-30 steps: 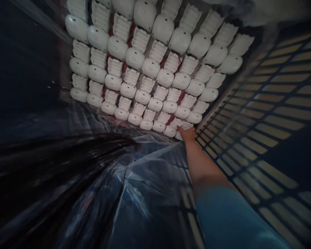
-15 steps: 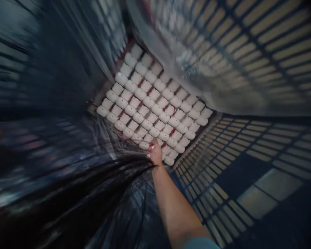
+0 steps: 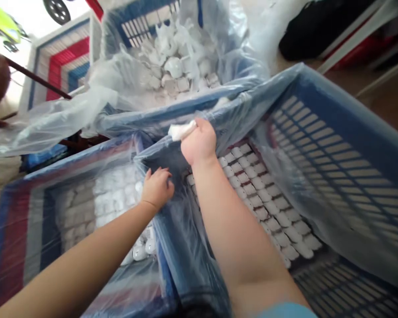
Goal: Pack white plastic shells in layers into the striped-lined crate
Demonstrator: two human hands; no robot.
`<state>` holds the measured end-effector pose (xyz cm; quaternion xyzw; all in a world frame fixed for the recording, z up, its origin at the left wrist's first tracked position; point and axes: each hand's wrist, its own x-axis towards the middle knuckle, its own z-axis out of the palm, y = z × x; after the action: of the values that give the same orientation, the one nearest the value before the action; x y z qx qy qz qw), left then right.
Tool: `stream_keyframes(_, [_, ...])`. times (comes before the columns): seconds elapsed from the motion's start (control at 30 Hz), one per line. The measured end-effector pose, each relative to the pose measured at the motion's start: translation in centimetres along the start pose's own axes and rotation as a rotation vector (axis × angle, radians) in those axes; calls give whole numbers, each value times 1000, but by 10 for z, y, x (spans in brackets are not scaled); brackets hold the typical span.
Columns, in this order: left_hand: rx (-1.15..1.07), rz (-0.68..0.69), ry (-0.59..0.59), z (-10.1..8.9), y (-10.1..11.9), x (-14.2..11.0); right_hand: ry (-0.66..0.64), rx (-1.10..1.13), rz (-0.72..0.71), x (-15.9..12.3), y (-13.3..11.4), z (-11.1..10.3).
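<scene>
My right hand (image 3: 200, 142) is closed around a small white piece (image 3: 182, 130), perhaps plastic, whose exact kind I cannot make out. It is raised over the near crate's far rim. My left hand (image 3: 157, 187) rests at the rim between two crates, fingers apart and holding nothing visible. Below my right arm is the plastic-lined blue crate (image 3: 328, 132), with rows of small white parts (image 3: 262, 194) laid across its bottom. In the crate on the left lie more white parts (image 3: 117, 194) under clear film.
Behind stands another lined blue crate (image 3: 135, 33) heaped with loose white pieces (image 3: 174, 66). An open white, red and blue crate (image 3: 58, 57) is at upper left. Clear plastic sheeting (image 3: 69, 115) drapes over the rims. A black bag-like shape (image 3: 318, 26) lies at upper right.
My view has lifted from deep inside the crate to above its rim. My right hand has come up from the rows with a white piece in it; my left hand is now plainly in view.
</scene>
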<state>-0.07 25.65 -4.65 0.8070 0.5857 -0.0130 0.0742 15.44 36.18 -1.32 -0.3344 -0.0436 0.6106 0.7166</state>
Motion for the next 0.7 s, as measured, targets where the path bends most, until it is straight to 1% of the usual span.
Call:
stream_keyframes(0.07, [-36,-4,2,-1,-1,-1,-83,-31,-87,33,6,31])
stream_keyframes(0.1, [-51,-10,4,-1,-2,-2,-117,-43,-110,48,8,42])
stream_keyframes(0.17, [-75,-27,9,-2,-2,-1,-191,-75,-121,72,14,56])
stream_keyframes(0.2, [-85,-32,12,-2,-3,-1,-225,-88,-108,79,16,58])
stream_keyframes(0.27, [-100,-31,18,-2,-3,-1,-255,-108,-63,83,21,51])
stream_keyframes(0.3, [-107,-27,20,-2,-3,-1,-252,-117,-42,79,22,44])
stream_keyframes(0.37, [-117,-17,21,-2,-4,-2,-233,-136,-13,61,23,26])
stream_keyframes(0.47, [-114,-16,24,-3,-4,-2,-207,-176,16,17,25,-10])
stream_keyframes(0.5, [-105,-17,20,-3,-3,-1,-170,-205,21,-1,28,-26])
stream_keyframes(0.53, [-90,-18,10,-4,-3,0,-105,-250,18,-20,31,-46])
stream_keyframes(0.57, [-69,-16,-9,-5,-3,0,-7,-320,7,-39,36,-69])
stream_keyframes(0.6, [-41,-10,-34,-6,-4,1,127,-418,-15,-60,40,-98])
stream_keyframes(0.63, [-4,-2,-64,-7,-4,1,281,-546,-42,-81,44,-130])
stream_keyframes(0.7, [104,27,-132,-8,-5,2,585,-893,-62,-127,48,-204])
